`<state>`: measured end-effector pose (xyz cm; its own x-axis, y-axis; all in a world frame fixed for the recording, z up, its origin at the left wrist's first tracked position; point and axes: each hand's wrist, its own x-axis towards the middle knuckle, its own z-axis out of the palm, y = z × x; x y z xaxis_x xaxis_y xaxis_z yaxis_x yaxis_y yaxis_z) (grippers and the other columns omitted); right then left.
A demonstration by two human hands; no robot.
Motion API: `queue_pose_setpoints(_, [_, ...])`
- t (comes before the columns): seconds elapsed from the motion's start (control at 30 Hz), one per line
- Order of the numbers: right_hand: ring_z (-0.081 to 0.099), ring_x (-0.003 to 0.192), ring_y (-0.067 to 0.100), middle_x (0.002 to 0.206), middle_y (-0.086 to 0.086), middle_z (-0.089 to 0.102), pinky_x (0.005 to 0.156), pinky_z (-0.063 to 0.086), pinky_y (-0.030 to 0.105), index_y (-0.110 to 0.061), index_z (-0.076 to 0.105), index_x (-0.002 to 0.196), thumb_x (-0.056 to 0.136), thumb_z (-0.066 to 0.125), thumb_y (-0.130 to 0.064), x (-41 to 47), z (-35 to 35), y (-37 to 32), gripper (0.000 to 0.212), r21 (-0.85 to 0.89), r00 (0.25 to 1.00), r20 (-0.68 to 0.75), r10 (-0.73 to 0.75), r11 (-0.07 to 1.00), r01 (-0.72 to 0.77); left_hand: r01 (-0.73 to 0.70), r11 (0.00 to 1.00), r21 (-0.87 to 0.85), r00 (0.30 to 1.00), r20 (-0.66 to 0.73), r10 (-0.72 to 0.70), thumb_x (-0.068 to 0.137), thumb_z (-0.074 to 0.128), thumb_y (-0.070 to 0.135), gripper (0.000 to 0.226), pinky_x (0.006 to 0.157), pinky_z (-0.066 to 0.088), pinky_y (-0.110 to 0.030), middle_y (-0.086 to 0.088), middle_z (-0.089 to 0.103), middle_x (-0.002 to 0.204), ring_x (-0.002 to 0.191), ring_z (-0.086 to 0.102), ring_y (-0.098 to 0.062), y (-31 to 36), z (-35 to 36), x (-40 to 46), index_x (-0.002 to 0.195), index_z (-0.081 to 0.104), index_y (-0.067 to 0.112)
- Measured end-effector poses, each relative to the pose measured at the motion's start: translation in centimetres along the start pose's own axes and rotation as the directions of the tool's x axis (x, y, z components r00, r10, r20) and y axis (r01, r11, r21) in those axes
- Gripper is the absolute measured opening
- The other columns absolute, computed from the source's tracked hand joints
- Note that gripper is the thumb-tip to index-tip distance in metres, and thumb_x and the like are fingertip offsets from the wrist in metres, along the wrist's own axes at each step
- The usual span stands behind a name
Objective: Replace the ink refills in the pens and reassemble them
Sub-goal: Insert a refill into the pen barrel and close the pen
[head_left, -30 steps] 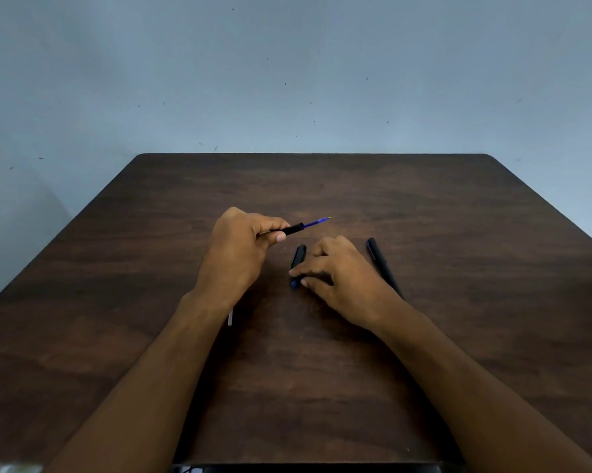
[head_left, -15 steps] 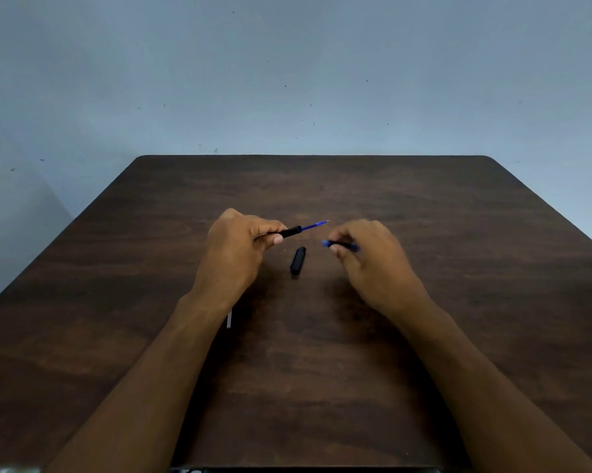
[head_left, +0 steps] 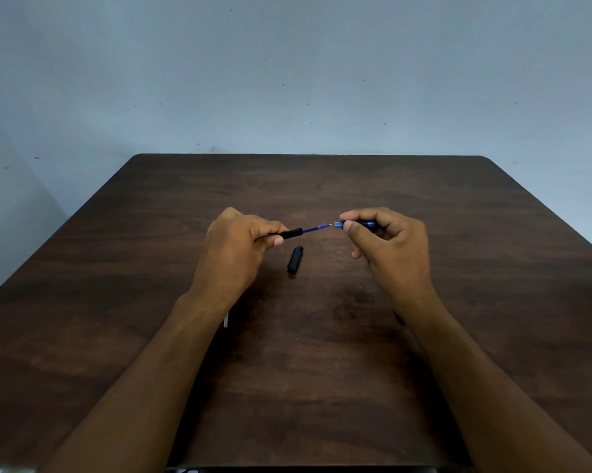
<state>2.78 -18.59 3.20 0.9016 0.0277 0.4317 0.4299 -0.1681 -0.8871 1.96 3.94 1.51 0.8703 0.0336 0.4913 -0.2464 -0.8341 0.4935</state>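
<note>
My left hand (head_left: 235,252) grips a black pen barrel (head_left: 292,233) above the table, and a blue refill (head_left: 316,229) sticks out of its right end. My right hand (head_left: 388,249) pinches a small blue and black pen tip section (head_left: 356,224) between thumb and fingers. Its blue open end sits right at the refill's point. A black pen cap (head_left: 295,259) lies on the table below the gap between the hands.
The dark wooden table (head_left: 322,370) stands against a pale blue wall. A thin white stick (head_left: 225,320) pokes out from under my left wrist. A dark pen end (head_left: 399,318) shows under my right wrist; the rest is hidden.
My right hand picked the tip section off the table beside the cap, lifted it and brought it up to the refill's point. My left hand barely moved.
</note>
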Motion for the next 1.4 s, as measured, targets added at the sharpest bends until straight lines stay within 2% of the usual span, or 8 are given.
queue_pose_setpoints(0.07, [0.062,0.055,0.006,0.071,-0.004,0.070,0.056,0.049,0.016,-0.010,0.077,0.096,0.090,0.072,-0.008,0.0,0.2,0.2,0.009,-0.013,1.000,0.018,0.009,1.000,-0.009,-0.004,1.000,0.003,1.000,-0.020,0.004,0.083,0.077,0.020,0.022,0.078,0.053,-0.045,0.004,0.078,0.091,0.090,0.064,-0.021,0.0,0.0,-0.1,0.102,0.078,0.030])
queue_pose_setpoints(0.13, [0.066,0.055,0.014,0.072,-0.001,0.072,0.058,0.056,0.024,-0.010,0.077,0.097,0.090,0.072,-0.009,0.0,0.2,0.4,0.009,-0.009,0.999,0.030,0.018,1.000,-0.018,-0.008,1.000,0.017,1.000,-0.027,0.009,0.083,0.078,0.020,0.022,0.078,0.052,-0.043,0.005,0.078,0.091,0.090,0.061,-0.020,0.0,0.1,-0.2,0.102,0.078,0.031])
queue_pose_setpoints(0.2, [0.069,0.057,0.022,0.072,0.003,0.073,0.062,0.060,0.034,-0.010,0.077,0.098,0.090,0.071,-0.009,0.0,0.2,0.5,0.010,0.011,0.999,0.038,0.016,1.000,-0.016,-0.006,1.000,0.008,1.000,-0.014,0.006,0.082,0.078,0.020,0.022,0.080,0.053,-0.045,0.005,0.078,0.092,0.091,0.064,-0.021,-0.1,0.0,-0.1,0.102,0.078,0.029])
queue_pose_setpoints(0.27, [0.070,0.058,0.025,0.072,0.005,0.074,0.062,0.061,0.037,-0.010,0.076,0.097,0.090,0.071,-0.007,0.0,0.3,0.6,0.010,0.050,0.999,0.032,0.020,0.999,-0.022,-0.011,1.000,0.000,1.000,-0.011,0.011,0.082,0.078,0.020,0.022,0.081,0.054,-0.046,0.005,0.078,0.093,0.091,0.065,-0.022,-0.1,0.0,-0.1,0.102,0.078,0.028])
queue_pose_setpoints(0.37, [0.071,0.061,0.026,0.075,0.010,0.076,0.059,0.059,0.032,-0.009,0.076,0.095,0.091,0.068,-0.002,0.1,0.3,0.8,0.011,0.152,0.999,0.003,0.053,0.987,-0.053,-0.002,1.000,0.004,1.000,-0.013,0.002,0.083,0.078,0.021,0.022,0.080,0.055,-0.045,0.006,0.078,0.093,0.091,0.065,-0.020,-0.1,-0.1,-0.1,0.103,0.078,0.030])
queue_pose_setpoints(0.47, [0.072,0.063,0.032,0.074,0.014,0.076,0.059,0.059,0.033,-0.005,0.076,0.095,0.091,0.066,0.003,0.2,0.4,0.8,0.013,0.215,0.997,0.019,0.073,0.974,-0.075,0.003,1.000,0.003,1.000,-0.001,-0.003,0.083,0.077,0.021,0.022,0.081,0.055,-0.044,0.005,0.078,0.094,0.091,0.067,-0.020,0.0,-0.1,-0.1,0.103,0.078,0.029])
queue_pose_setpoints(0.87, [0.072,0.060,0.027,0.072,0.012,0.076,0.060,0.059,0.032,-0.009,0.076,0.093,0.089,0.068,0.004,0.2,0.6,1.0,0.016,0.187,0.995,0.075,0.063,0.979,-0.076,-0.044,0.998,0.045,0.999,0.032,0.043,0.084,0.076,0.024,0.018,0.080,0.053,-0.045,0.005,0.078,0.095,0.088,0.068,-0.022,0.4,-0.2,0.0,0.102,0.078,0.026])
queue_pose_setpoints(1.4, [0.072,0.062,0.026,0.074,0.014,0.076,0.062,0.060,0.032,-0.006,0.076,0.099,0.090,0.068,0.003,0.1,1.4,1.8,0.015,0.167,0.983,0.159,0.095,0.978,-0.122,-0.130,0.985,0.115,0.984,0.137,0.114,0.092,0.063,0.041,0.020,0.079,0.049,-0.045,0.020,0.069,0.086,0.086,0.061,-0.016,1.5,-0.7,-0.1,0.107,0.075,0.037])
